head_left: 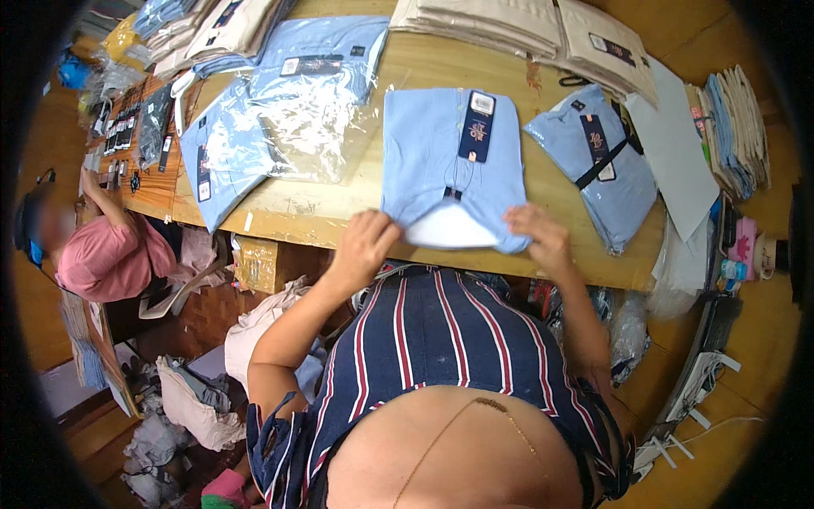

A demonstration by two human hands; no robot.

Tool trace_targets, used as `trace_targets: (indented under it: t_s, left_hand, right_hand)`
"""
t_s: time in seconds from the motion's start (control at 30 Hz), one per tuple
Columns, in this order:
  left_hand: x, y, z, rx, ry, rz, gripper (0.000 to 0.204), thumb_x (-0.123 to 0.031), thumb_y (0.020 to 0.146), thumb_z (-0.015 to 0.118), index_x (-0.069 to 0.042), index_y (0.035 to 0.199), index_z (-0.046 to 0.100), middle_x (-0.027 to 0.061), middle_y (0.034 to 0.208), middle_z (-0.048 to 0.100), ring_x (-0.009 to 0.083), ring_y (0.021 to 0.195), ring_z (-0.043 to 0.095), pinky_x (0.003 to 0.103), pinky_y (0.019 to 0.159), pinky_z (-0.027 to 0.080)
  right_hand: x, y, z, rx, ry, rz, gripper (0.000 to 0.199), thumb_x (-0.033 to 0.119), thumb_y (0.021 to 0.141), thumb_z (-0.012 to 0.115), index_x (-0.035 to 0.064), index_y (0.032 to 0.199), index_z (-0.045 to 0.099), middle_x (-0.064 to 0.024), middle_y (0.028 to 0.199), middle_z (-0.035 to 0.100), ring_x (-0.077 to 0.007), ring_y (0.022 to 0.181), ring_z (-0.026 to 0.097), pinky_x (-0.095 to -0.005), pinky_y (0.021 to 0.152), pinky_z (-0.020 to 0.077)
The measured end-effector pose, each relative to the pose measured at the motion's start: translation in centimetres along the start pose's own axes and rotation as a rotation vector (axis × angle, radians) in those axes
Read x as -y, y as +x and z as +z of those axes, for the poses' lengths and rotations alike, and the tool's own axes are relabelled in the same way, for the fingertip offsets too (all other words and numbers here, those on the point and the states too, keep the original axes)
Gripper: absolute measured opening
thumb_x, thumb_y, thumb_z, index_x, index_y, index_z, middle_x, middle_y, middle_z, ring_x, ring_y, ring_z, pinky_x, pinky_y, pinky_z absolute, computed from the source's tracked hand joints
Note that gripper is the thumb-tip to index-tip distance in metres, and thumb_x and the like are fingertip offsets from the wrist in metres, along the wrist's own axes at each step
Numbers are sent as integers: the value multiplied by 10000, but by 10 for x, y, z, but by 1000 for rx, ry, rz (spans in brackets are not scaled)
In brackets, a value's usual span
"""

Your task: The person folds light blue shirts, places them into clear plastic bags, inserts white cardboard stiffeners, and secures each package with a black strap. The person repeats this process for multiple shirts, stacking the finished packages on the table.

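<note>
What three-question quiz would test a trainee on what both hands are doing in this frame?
1. True or false: both hands hold the near edge of the folded light-blue shirt.
2. Which hand is nearer the clear plastic bags: left hand or right hand?
3. What lies right of the held shirt: A) second folded blue shirt, B) a red hat?

Key: 1 true; 2 left hand; 3 A.

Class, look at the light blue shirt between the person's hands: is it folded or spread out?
Folded. The light blue shirt lies as a neat rectangle on the table, dark tag on top; left hand and right hand grip its near edge.
</note>
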State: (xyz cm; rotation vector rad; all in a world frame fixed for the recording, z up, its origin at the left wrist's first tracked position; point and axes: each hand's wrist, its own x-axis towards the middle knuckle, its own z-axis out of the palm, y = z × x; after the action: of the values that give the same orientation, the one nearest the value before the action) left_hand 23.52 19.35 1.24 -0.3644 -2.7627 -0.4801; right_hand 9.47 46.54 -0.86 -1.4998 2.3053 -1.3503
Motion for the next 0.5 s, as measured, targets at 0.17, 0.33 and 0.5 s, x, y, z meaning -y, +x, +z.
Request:
trace_targets:
  t_s: [0.17,0.33,0.5]
  left_hand:
    - [-14,-27,16,218,-88,-8,223,-152,654,584,-49,825,484,112,866,450,257,826,451,354,720,359]
    - [-21,5,12,185,-247,-31,443,-278,691,592,-56,1056,475,113,1130,436,271,1075,390,390,884,302]
    - [-27,2,35,327,-166,219,455,-289,717,549,-70,1107,469,93,1210,406,233,1139,356,398,921,278]
  right_hand:
    - [24,-27,15,135,-252,106,198,-49,647,470,21,794,582,-96,961,570,-238,982,508,-377,847,373]
    - [26,17,-5,132,-449,50,229,-4,682,458,41,872,577,-92,1007,541,-230,980,486,-361,816,376]
    - [-15,86,9,-48,-457,120,359,67,686,560,68,1041,508,-115,1010,511,-273,977,459,-341,837,354]
